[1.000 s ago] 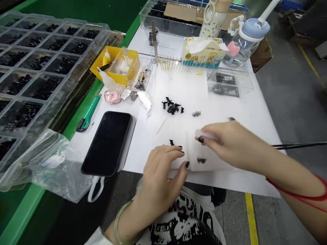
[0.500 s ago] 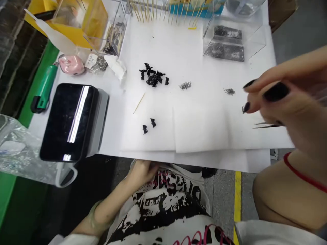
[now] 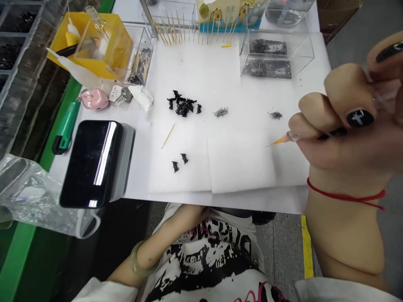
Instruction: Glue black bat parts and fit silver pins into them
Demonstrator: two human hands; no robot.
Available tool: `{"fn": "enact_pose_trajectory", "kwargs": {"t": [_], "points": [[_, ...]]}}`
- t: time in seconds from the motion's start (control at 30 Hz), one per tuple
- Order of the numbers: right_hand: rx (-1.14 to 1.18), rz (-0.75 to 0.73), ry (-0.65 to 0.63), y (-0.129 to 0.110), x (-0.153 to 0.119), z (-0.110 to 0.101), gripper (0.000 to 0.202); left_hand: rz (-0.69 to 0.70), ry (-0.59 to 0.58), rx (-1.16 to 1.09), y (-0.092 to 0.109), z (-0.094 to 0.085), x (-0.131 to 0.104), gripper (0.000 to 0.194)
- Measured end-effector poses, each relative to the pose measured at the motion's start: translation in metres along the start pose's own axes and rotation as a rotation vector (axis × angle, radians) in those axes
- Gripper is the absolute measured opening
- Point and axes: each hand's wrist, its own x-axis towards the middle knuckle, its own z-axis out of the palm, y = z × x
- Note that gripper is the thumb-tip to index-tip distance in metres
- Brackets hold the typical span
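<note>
My right hand (image 3: 343,109), raised over the right side of the table, has its fingers wrapped around a syringe with an orange dispensing tip (image 3: 280,140). The fine needle points left above the white foam sheet; most of the barrel is hidden in my palm. My left hand (image 3: 195,214) rests in my lap below the table edge, its fingers hidden. Two small black bat-shaped pieces (image 3: 179,162) lie apart at the front left of the foam. Behind them is a heap of similar black pieces (image 3: 183,105). A toothpick (image 3: 168,135) lies between.
Two little piles of tiny metal bits (image 3: 221,112) sit mid-foam. A clear box (image 3: 302,52) stands at the back right, upright sticks (image 3: 173,31) at the back. On the left are a black-screened device (image 3: 91,163), a green cutter (image 3: 67,123) and a yellow container (image 3: 121,46).
My right hand has turned and now shows the syringe; the thin tweezers-like tips and small dark piece seen at its fingers before are no longer visible. The camera view has shifted slightly.
</note>
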Motion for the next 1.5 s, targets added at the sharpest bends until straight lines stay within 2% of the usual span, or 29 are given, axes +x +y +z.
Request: {"fn": "enact_pose_trajectory", "kwargs": {"t": [0.07,0.13,0.23,0.3,0.43,0.5,0.53,0.6,0.67,0.73,0.8,0.87,0.97,1.07,1.13,1.33,1.43,1.5], "points": [[0.200,-0.006,0.000,0.004,0.008,-0.002,0.038,-0.009,0.019,-0.002,-0.004,-0.003,-0.005,0.029],[0.344,0.048,0.004,0.009,0.012,-0.007,0.031,-0.009,0.038,-0.013,-0.006,-0.006,-0.010,0.026],[0.432,0.133,0.068,0.015,0.014,-0.013,0.030,0.021,0.040,-0.063,0.004,-0.021,-0.021,0.019],[0.463,0.161,0.085,0.014,0.014,-0.013,0.040,0.083,0.015,-0.123,0.022,-0.041,-0.032,0.020],[0.502,0.205,0.122,0.010,0.014,-0.008,0.048,0.295,-0.099,-0.253,0.070,-0.096,-0.045,0.023],[0.507,0.225,0.144,0.009,0.014,-0.007,0.046,0.360,0.038,-0.219,0.090,-0.117,-0.037,0.022],[0.508,0.228,0.150,0.010,0.014,-0.007,0.045,0.358,0.167,-0.179,0.097,-0.124,-0.028,0.021],[0.506,0.229,0.157,0.011,0.015,-0.008,0.042,0.473,0.325,-0.157,0.103,-0.133,-0.002,0.018],[0.501,0.220,0.150,0.013,0.015,-0.011,0.040,0.501,0.398,-0.094,0.103,-0.135,0.026,0.025],[0.466,0.198,0.122,0.014,0.015,-0.014,0.035,0.470,0.370,-0.037,0.100,-0.134,0.047,0.030],[0.375,0.151,0.079,0.018,0.014,-0.014,0.032,0.438,0.334,0.019,0.098,-0.133,0.059,0.030],[0.232,0.042,0.046,0.026,0.009,-0.010,0.031,0.423,0.345,0.061,0.098,-0.132,0.061,0.029],[0.065,-0.105,0.009,0.046,-0.001,0.002,0.024,0.400,0.423,0.072,0.100,-0.131,0.058,0.033],[-0.012,-0.107,-0.080,0.059,-0.008,0.010,0.022,0.340,0.464,0.034,0.103,-0.132,0.056,0.033],[0.019,-0.099,-0.064,0.054,-0.007,0.008,0.024,0.311,0.462,0.023,0.105,-0.133,0.057,0.028],[0.203,0.007,0.139,0.012,0.012,-0.022,0.036,0.289,0.511,0.049,0.109,-0.129,0.062,0.012],[0.385,0.042,0.169,0.010,0.018,-0.028,0.027,0.310,0.527,0.001,0.109,-0.127,0.063,0.010],[0.477,0.074,0.149,0.013,0.019,-0.028,0.024,0.334,0.584,0.033,0.108,-0.126,0.062,0.015]]}}
